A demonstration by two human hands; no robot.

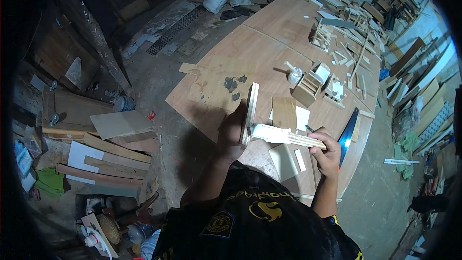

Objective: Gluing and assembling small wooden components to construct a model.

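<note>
My left hand (230, 135) is closed round a narrow plywood strip (251, 108) that stands nearly upright in front of me. From its lower end another plywood piece (303, 139) runs off to the right, its left part bright white. Fingers and thumb of my right hand (327, 153) pinch the right end of that piece. I cannot tell whether the two pieces are joined or only touching. A small dark tip (309, 128) shows beside my right fingers, too small to name. Below lie a brown wooden panel (284, 111) and a pale board (283, 162).
A handsaw (347, 137) lies at the right edge of the wooden worktable (274, 24). Farther off are a jar with a stick (294, 74), small wooden boxes (307, 89) and scattered offcuts. Boards (120, 126) and a grinder-like machine (107, 231) are on the left.
</note>
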